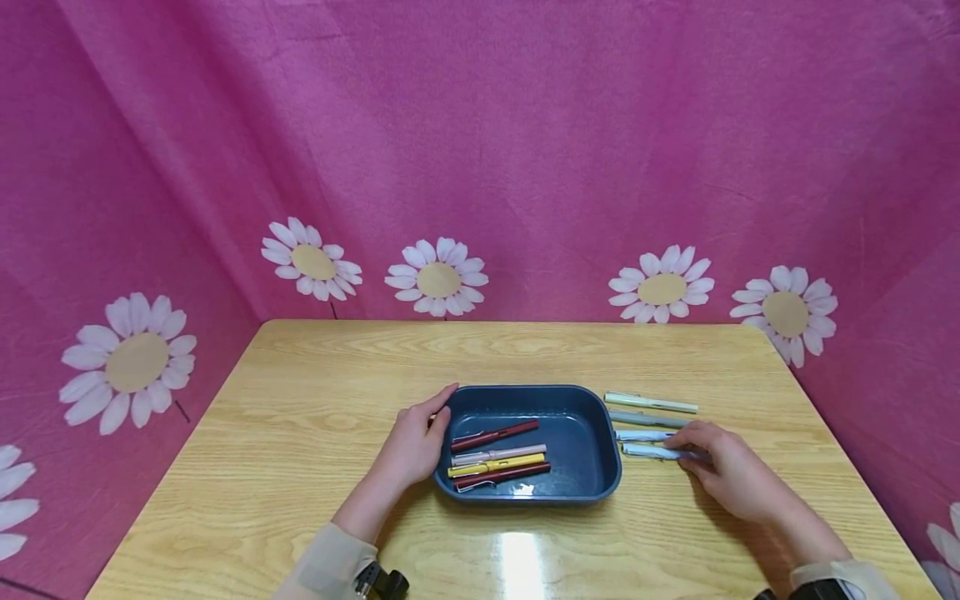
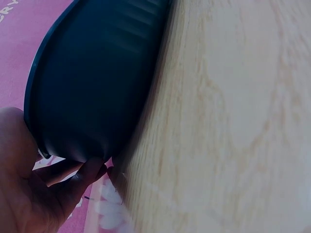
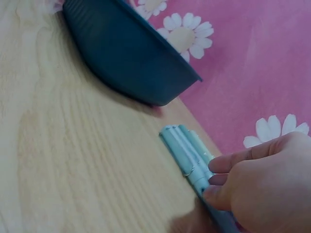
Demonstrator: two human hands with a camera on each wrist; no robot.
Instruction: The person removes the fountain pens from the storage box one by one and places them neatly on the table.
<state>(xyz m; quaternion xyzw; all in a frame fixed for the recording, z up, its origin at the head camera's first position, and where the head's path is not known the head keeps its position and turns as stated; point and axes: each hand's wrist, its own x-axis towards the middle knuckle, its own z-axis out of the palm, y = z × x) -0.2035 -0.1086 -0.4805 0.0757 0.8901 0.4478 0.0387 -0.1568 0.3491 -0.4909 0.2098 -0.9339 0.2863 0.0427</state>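
Left hand point(image 1: 414, 446): fingers straight, touching the blue tray's point(image 1: 592, 492) side at 9 o'clock.
Right hand point(image 1: 731, 471): fingers pinching the nearest light blue pen point(image 1: 651, 451), at 3 o'clock of the tray.
Inside tray: four pens point(image 1: 497, 457).

Bright, even light from overhead; a white glare streak sat on the worktop point(image 1: 521, 562) near its front edge. Shadows stayed soft. Both wrist views were blurred close up, the tray point(image 2: 92, 82) smeared.
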